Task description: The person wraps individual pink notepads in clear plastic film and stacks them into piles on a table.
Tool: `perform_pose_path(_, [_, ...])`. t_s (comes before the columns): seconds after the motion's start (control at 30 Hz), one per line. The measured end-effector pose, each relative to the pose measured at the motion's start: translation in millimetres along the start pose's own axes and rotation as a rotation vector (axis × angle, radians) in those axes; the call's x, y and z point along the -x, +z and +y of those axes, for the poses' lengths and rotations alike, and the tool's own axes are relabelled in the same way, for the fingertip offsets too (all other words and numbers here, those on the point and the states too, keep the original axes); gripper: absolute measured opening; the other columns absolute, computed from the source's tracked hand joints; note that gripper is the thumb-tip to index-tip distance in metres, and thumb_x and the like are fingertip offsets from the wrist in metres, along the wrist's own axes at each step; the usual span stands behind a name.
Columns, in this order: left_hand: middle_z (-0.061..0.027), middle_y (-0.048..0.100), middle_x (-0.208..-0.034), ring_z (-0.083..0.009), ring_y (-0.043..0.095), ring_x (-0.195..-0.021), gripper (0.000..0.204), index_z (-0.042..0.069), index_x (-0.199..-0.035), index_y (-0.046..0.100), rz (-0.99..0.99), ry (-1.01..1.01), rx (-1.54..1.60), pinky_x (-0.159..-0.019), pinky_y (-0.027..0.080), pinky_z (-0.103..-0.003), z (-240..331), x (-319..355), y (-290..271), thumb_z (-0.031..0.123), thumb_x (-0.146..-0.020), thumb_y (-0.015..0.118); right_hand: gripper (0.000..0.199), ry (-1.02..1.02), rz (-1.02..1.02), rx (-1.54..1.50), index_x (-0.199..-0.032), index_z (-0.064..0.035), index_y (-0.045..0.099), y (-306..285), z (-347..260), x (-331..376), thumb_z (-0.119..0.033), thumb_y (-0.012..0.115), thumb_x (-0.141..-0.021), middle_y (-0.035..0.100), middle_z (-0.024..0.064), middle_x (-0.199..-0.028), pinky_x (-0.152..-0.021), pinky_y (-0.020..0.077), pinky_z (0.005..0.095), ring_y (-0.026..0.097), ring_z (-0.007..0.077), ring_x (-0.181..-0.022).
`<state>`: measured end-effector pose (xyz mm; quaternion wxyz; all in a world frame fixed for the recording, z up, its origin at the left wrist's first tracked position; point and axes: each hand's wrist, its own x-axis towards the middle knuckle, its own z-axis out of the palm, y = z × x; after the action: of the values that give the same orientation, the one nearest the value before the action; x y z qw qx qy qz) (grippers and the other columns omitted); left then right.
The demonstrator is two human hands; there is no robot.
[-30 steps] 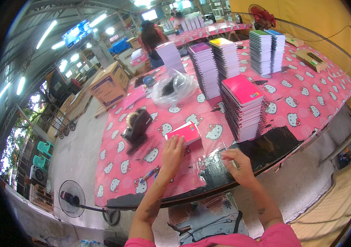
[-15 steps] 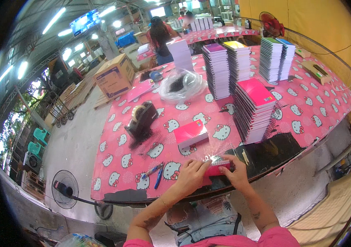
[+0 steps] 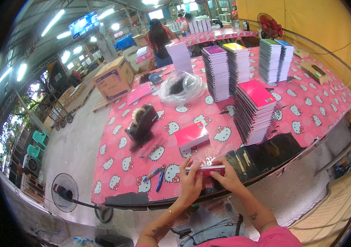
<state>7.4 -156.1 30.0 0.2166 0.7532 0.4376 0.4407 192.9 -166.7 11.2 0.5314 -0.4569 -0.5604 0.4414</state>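
Note:
Near the front edge of the table, both hands hold a small notebook with a pinkish-red cover and a thin strip of white page edge showing. My left hand grips its left end, thumb and fingers closed on it. At the other end my right hand pinches it, the thumb on the near face. Fingers cover part of the notebook, so its binding cannot be made out. Just beyond lies a block of pink-covered pads. To the right rises a tall stack of pink spiral notebooks.
Left of my hands lie blue-handled pliers and a pen-like tool. A black tape dispenser and a clear plastic bag stand farther back. More notebook stacks occupy the far right. A person stands beyond the table.
The notebook has been tilted, so its page edge now faces up instead of the cover lying flat. My left hand has turned more upright, and both hands stay on the notebook.

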Motion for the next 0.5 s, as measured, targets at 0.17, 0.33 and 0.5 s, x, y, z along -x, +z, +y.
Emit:
perform_pose_path(0.17, [-0.0207, 0.046, -0.132, -0.0363, 0.051, -0.120, 0.045, 0.007, -0.132, 0.055, 0.031, 0.001, 0.020, -0.103, 0.042, -0.041, -4, 0, 7, -0.004, -0.089, 0.059, 0.045, 0.054, -0.103, -0.094, -0.126, -0.0055, 0.052, -13, -17, -2, -0.005, 0.072, -0.086, 0.059, 0.0058, -0.114, -0.094, 0.0466, 0.0304, 0.056, 0.0143, -0.106])
perform_pose_path(0.33, [-0.0203, 0.050, -0.129, -0.0325, 0.051, -0.121, 0.046, 0.006, -0.137, 0.051, 0.019, -0.003, 0.005, -0.105, 0.040, -0.039, -5, 11, 5, -0.001, -0.092, 0.058, 0.046, -0.011, -0.041, -0.016, -0.126, -0.0058, 0.050, -8, -3, -1, -0.002, 0.072, -0.085, 0.055, 0.0061, -0.115, -0.093, 0.0465, 0.0299, 0.055, 0.0147, -0.106])
perform_pose_path(0.5, [-0.0154, 0.058, -0.112, -0.0228, 0.060, -0.104, 0.043, 0.004, -0.136, 0.052, -0.076, -0.256, 0.189, -0.091, 0.047, -0.038, -20, -33, -35, 0.010, -0.095, 0.061, 0.032, 0.012, -0.060, -0.086, -0.119, -0.0040, 0.059, -22, 10, -1, -0.006, 0.071, -0.090, 0.064, 0.0047, -0.104, -0.088, 0.0490, 0.0299, 0.060, 0.0124, -0.095])
